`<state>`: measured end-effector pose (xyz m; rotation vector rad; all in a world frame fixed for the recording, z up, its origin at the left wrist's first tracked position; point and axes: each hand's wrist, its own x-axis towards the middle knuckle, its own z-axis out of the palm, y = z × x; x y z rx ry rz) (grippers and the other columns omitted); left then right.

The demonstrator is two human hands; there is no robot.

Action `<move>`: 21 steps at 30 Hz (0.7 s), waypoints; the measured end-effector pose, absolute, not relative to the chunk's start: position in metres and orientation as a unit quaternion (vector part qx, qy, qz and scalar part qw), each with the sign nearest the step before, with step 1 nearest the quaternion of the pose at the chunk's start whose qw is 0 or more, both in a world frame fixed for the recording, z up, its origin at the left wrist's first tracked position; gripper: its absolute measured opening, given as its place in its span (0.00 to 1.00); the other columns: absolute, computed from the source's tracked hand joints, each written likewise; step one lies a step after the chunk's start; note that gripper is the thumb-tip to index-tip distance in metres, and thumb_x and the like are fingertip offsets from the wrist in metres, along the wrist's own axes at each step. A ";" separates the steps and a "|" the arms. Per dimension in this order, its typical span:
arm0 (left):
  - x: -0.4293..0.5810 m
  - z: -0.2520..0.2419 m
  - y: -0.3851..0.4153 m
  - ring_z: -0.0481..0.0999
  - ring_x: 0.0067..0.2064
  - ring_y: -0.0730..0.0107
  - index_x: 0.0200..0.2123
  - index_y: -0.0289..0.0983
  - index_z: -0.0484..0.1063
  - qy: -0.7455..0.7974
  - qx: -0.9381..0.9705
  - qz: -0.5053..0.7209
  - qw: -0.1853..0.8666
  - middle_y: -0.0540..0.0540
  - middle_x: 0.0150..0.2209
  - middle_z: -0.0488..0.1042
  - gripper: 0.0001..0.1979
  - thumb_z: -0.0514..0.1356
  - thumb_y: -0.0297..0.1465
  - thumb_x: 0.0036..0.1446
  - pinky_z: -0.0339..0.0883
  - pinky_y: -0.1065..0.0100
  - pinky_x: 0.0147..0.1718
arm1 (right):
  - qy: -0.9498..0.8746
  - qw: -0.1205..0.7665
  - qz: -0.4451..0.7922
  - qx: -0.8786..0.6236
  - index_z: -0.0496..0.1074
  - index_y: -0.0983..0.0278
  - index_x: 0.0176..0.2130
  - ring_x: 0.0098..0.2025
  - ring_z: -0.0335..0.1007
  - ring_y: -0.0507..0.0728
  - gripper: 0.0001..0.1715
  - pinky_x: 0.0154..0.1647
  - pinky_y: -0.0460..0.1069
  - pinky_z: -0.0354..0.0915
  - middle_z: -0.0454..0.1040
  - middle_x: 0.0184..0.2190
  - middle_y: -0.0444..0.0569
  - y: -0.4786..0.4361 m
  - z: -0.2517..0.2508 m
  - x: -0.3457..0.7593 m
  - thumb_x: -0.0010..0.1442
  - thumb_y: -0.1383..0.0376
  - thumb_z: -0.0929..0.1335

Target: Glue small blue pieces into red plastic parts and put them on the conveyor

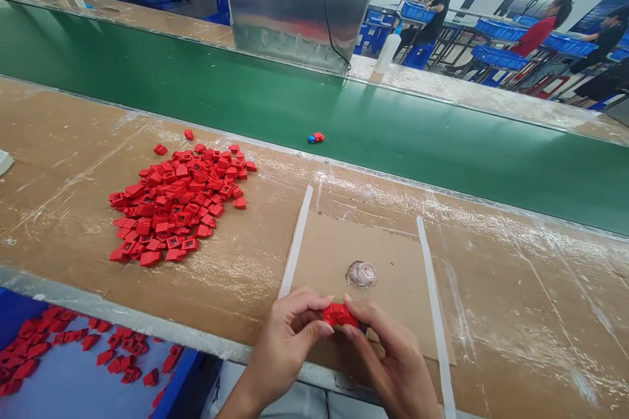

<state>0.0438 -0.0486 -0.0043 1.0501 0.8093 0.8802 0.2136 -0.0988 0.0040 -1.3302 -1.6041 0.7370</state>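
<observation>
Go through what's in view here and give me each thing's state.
Left hand: pinching the red plastic part
Right hand: pinching the same part
Heap of red parts: loose on the bench
Red-and-blue piece: lying on the green conveyor belt
Clear round dish: resting on the cardboard sheet
Blue tray: holding scattered red parts

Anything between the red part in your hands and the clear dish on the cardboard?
Nothing visible. The red part, held between the left hand and right hand, sits just below the clear dish in this view, with only bare cardboard between them.
</observation>
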 end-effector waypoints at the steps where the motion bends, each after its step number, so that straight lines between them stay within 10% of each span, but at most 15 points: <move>1: 0.044 -0.004 -0.049 0.70 0.34 0.70 0.37 0.35 0.80 0.367 0.491 0.388 0.689 0.48 0.32 0.72 0.06 0.66 0.31 0.57 0.65 0.71 0.33 | -0.646 0.451 0.306 -0.535 0.73 0.59 0.48 0.43 0.74 0.54 0.09 0.44 0.43 0.70 0.76 0.42 0.48 -0.099 0.003 0.214 0.69 0.68 0.66; 13: 0.043 -0.007 -0.050 0.73 0.39 0.65 0.41 0.38 0.79 0.382 0.627 0.324 0.596 0.46 0.36 0.75 0.08 0.60 0.31 0.63 0.66 0.67 0.39 | -0.622 0.505 0.286 -0.526 0.72 0.58 0.52 0.42 0.75 0.54 0.12 0.45 0.44 0.70 0.77 0.42 0.48 -0.105 -0.024 0.213 0.69 0.68 0.66; 21: 0.048 -0.007 -0.049 0.78 0.41 0.59 0.57 0.38 0.72 0.391 0.608 0.284 0.630 0.39 0.46 0.76 0.29 0.67 0.42 0.54 0.73 0.66 0.38 | -0.629 0.555 0.188 -0.511 0.73 0.60 0.51 0.41 0.77 0.59 0.11 0.41 0.48 0.75 0.78 0.41 0.53 -0.101 -0.021 0.219 0.69 0.64 0.68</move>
